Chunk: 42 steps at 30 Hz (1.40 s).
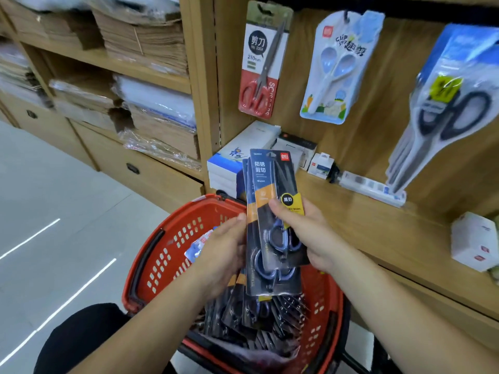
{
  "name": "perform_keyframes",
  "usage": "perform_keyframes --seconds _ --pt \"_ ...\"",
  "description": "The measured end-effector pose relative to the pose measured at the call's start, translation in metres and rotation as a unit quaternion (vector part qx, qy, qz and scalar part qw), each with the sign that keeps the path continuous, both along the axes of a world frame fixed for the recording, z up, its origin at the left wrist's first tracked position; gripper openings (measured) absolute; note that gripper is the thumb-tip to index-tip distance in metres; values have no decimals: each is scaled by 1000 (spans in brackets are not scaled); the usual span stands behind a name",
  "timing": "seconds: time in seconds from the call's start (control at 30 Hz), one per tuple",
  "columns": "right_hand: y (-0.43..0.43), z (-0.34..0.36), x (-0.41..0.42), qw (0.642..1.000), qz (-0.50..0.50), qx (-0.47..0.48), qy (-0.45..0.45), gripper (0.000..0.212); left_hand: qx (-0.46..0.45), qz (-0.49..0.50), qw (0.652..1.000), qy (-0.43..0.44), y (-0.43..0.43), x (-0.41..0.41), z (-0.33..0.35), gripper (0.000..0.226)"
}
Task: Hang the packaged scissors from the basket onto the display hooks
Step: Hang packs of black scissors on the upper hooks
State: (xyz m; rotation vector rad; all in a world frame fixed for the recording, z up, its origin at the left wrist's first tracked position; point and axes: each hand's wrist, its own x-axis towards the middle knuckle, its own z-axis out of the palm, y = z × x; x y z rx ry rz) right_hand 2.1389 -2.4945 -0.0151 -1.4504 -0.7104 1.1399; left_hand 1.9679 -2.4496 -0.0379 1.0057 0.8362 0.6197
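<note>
A bundle of packaged scissors is held in both hands above a red shopping basket. The packs are dark cards with orange bands and blue-handled scissors.

The left hand is wrapped round the bundle's left edge, with its fingers curled onto the front. The right hand grips the right side, its thumb pressed across the front pack and the other fingers hidden behind. The front pack is fanned slightly higher than the others.

The bundle's long axis is nearly upright. The hang-hole end is at the top and the scissor handles are low, between the two hands. More packs of the same kind lie heaped in the basket below.

A wooden display panel rises above and beyond the bundle, behind a shelf. Three kinds of scissors hang on it: a red-handled pack, a pale blue children's pack and grey-handled packs. One display hook is faintly seen at the blue pack's top, and no free hook can be made out.

The hooks lie upward and to the right, so the right hand is judged nearer for lifting one pack to them.
</note>
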Motion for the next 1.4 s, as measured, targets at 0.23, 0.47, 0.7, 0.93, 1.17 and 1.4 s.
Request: perform_keyframes --seconds 0.23,0.47,0.7,0.93,1.17,1.4 --pt "-17 34 4 997 -38 72 -9 46 7 15 999 -51 -4 9 30 30" --pt "-7 73 9 977 -144 158 -19 37 14 51 994 -96 1 14 66 14" --pt "7 140 26 973 -164 160 -9 29 102 33 987 -117 16 32 128 17" --pt "9 247 64 956 -184 197 -117 19 288 4 955 -72 44 49 215 42" --pt "3 337 104 906 -227 255 -251 16 374 29 922 -97 78 74 305 44" --pt "7 424 118 839 -220 324 -377 28 444 89 879 -152 88 115 396 62"
